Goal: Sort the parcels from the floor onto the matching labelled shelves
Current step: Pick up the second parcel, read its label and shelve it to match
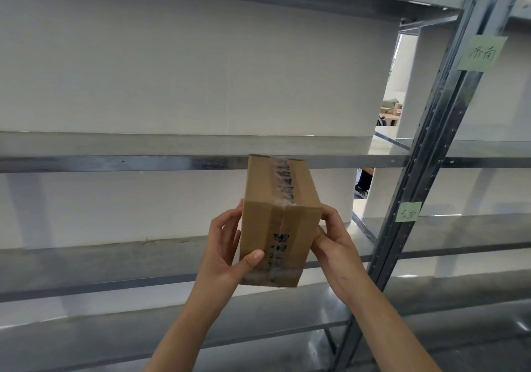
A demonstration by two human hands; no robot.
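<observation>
A brown cardboard parcel (280,213), taped along its seam with dark handwriting, is held in the air in front of the metal shelving. My left hand (227,245) grips its left side, thumb on the near face. My right hand (334,239) grips its right side. The parcel's far end reaches up to the front rail of the upper shelf (129,163). Two green paper labels are stuck on the upright post: an upper label (481,53) and a lower label (408,212), both handwritten.
The grey metal upright (431,153) stands right of the parcel. A middle shelf (115,259) and a lower shelf (143,328) lie below. A white wall backs the shelves. Through a gap (390,107), boxes and a person's foot show.
</observation>
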